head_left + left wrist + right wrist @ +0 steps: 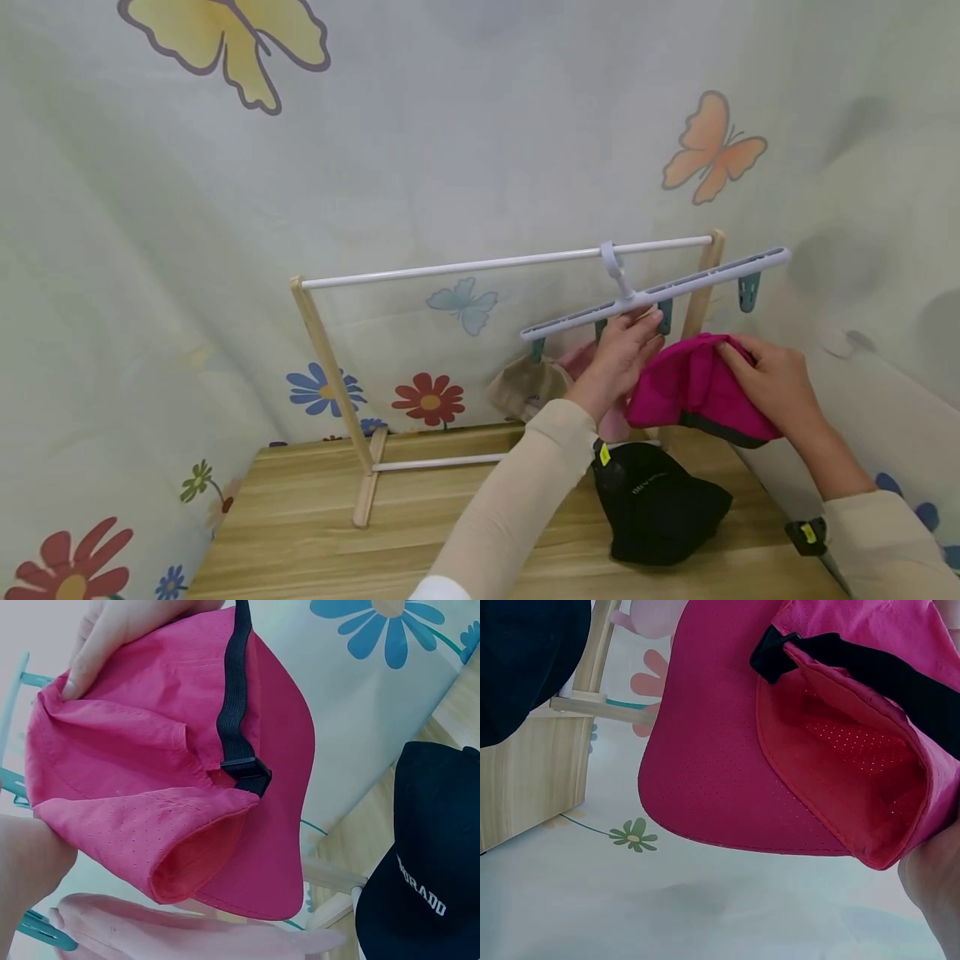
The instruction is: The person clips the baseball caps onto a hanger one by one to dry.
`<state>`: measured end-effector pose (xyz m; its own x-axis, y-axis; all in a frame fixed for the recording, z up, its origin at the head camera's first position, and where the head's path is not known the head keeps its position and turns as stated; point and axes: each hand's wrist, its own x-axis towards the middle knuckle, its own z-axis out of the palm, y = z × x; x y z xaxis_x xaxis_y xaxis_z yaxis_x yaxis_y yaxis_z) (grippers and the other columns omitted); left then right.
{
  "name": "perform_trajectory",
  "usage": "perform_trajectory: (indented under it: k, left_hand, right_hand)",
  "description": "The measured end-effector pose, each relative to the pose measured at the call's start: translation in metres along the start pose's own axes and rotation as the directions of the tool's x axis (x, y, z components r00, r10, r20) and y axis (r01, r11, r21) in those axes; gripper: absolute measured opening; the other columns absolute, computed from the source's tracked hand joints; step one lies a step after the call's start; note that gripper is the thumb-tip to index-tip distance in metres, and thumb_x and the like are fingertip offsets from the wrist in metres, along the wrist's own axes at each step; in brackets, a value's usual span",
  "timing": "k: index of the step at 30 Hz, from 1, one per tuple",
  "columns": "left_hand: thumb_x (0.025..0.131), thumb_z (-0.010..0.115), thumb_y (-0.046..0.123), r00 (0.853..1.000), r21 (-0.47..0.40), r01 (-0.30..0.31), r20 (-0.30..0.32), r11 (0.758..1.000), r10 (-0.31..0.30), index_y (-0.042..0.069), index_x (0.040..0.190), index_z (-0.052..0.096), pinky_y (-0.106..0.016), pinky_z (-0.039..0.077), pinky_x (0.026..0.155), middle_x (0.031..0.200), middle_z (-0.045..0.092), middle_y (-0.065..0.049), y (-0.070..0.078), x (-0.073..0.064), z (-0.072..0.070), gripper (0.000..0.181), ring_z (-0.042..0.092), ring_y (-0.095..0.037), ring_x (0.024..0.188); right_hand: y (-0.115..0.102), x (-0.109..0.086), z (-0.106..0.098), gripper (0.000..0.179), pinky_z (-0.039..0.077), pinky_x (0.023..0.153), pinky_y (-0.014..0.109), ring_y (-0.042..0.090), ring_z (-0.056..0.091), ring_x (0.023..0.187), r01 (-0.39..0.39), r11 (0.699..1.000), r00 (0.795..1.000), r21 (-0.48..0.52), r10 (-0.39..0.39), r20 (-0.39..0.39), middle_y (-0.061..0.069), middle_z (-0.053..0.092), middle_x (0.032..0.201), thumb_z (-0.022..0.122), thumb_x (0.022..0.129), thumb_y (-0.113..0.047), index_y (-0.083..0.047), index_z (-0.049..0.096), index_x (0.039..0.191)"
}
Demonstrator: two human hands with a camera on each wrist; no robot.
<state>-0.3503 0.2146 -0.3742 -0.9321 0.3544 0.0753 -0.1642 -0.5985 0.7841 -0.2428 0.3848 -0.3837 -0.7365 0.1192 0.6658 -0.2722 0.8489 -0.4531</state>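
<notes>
A hot-pink baseball cap (686,387) with a black strap and buckle (247,771) is held up beside a light grey clip hanger (585,319). My right hand (776,383) pinches the crown's edge, thumb on the near side. My left hand (626,350) is raised under the hanger's middle, its fingertips beside a teal clip (665,317). Whether they grip that clip, or the cap, is hidden; in the left wrist view the cap covers them. In the right wrist view the cap's opening (855,765) shows its red lining.
The hanger hooks over the white bar (450,268) of a wooden rack (330,375). A beige cap (528,387) and a light pink cap (172,930) hang from it. Another teal clip (747,292) dangles at its right end. A black cap (660,508) lies on the wooden table (300,517).
</notes>
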Motion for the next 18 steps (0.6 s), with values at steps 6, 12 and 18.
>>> perform_trajectory:
  k: [6, 12, 18]
  left_hand:
    - [0.094, 0.072, 0.007, 0.999, 0.041, -0.024, 0.03, 0.999, 0.023, 0.003, 0.112, 0.071, -0.05, 0.052, 0.101, 0.092, 0.068, 0.002, 0.0021, 0.0021, 0.0002, 0.019, 0.065, -0.012, 0.083]
    - [0.095, 0.073, 0.013, 0.997, 0.088, -0.032, 0.079, 0.996, 0.025, 0.008, 0.108, 0.074, -0.058, 0.045, 0.107, 0.092, 0.072, 0.0, 0.0045, -0.0007, -0.0009, 0.015, 0.069, -0.016, 0.088]
    - [0.096, 0.072, 0.015, 0.993, 0.114, -0.05, 0.112, 0.992, 0.037, 0.007, 0.111, 0.075, -0.052, 0.053, 0.099, 0.09, 0.071, 0.001, 0.0028, -0.0056, 0.0035, 0.017, 0.066, -0.016, 0.083]
  right_hand:
    - [-0.0018, 0.0007, 0.0008, 0.02, 0.038, 0.048, 0.023, 0.005, 0.043, 0.057, 0.005, 1.0, 1.0, -0.002, -0.005, -0.001, 0.009, 0.064, 0.067, 0.063, 0.101, -0.014, 0.001, 0.071, 0.112]
    - [-0.0002, 0.0008, 0.0053, 0.019, 0.036, 0.048, 0.023, 0.007, 0.043, 0.056, 0.019, 1.0, 1.0, 0.002, -0.019, -0.002, 0.003, 0.058, 0.063, 0.064, 0.1, -0.015, -0.001, 0.072, 0.11]
    - [0.0023, -0.0023, 0.0051, 0.02, 0.036, 0.048, 0.023, 0.005, 0.043, 0.056, 0.019, 1.0, 1.0, 0.005, -0.019, -0.002, 0.005, 0.061, 0.065, 0.064, 0.1, -0.015, -0.001, 0.072, 0.111]
